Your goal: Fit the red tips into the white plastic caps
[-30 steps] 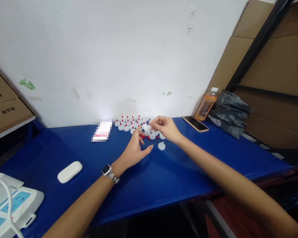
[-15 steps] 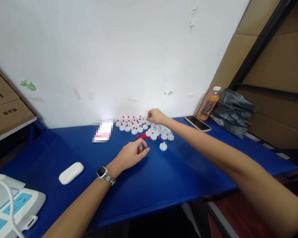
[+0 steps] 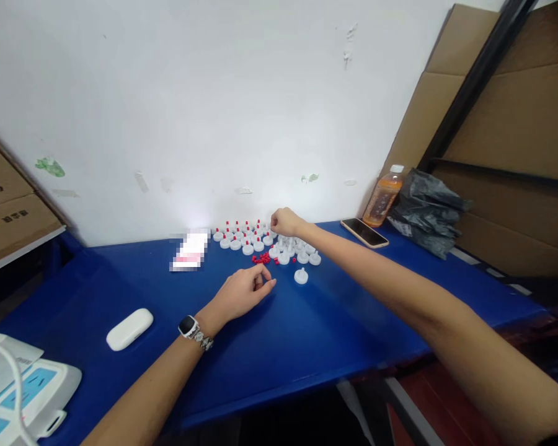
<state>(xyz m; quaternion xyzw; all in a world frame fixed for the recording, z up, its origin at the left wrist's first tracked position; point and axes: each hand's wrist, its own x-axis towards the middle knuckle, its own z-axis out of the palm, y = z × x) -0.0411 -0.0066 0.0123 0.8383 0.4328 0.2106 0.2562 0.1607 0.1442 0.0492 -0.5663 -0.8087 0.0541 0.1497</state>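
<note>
Head view: my right hand (image 3: pixel 286 222) is curled over the far end of the white caps (image 3: pixel 260 238) clustered at the back of the blue table (image 3: pixel 307 334); whether it grips one I cannot tell. My left hand (image 3: pixel 242 291) pinches loosely near the red plugs (image 3: pixel 261 259), contents hidden. The caps look light, rigid, smooth plastic discs, best pinched by the rim.

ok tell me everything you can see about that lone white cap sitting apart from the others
The lone white cap is a small round piece, plastic by the look of it, with a flat disc base and a short stub rising from its middle. No red tip shows on it. It stands upright on the blue table, on the near side of the cluster of white caps and apart from them. Nothing touches it: the left hand rests to its left, and the right hand is beyond it, over the cluster.
</note>
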